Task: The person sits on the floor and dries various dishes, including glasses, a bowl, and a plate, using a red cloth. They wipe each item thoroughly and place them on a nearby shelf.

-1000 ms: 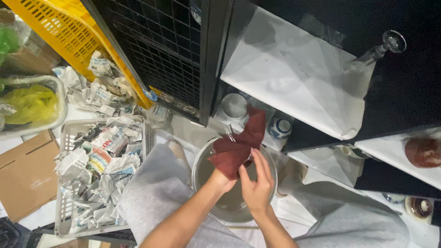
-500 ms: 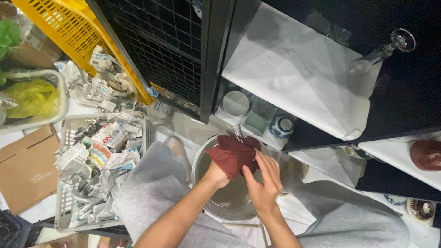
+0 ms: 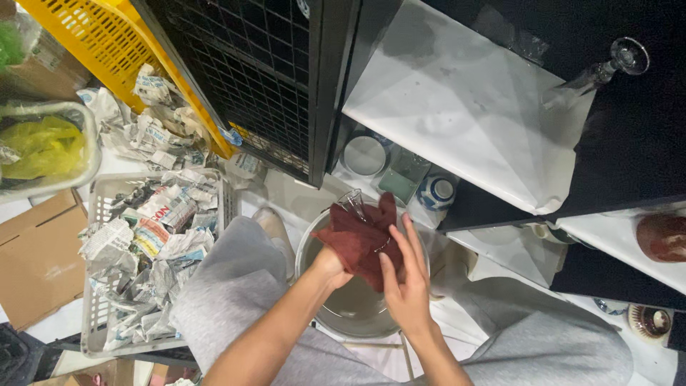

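Both my hands are wrapped in a dark red cloth (image 3: 355,236) over a round metal basin (image 3: 350,309) that stands between my knees. My left hand (image 3: 330,263) grips the cloth from the left, mostly covered by it. My right hand (image 3: 406,279) presses flat against the cloth's right side, fingers spread upward. A clear glass piece (image 3: 350,201) pokes out of the cloth at the top. How the glass is held inside the cloth is hidden.
A white basket (image 3: 96,286) of crumpled newspaper lies at left, beside cardboard (image 3: 36,257). A yellow crate (image 3: 86,43) and black wire crate (image 3: 250,71) stand behind. Cups (image 3: 436,191) sit below a white-papered shelf (image 3: 464,107). A stemmed glass (image 3: 607,68) lies on a black shelf.
The cloth bundle dropped from above the basin's far rim to lower over it. My right hand shifted from beneath the cloth to its right side, fingers spread.
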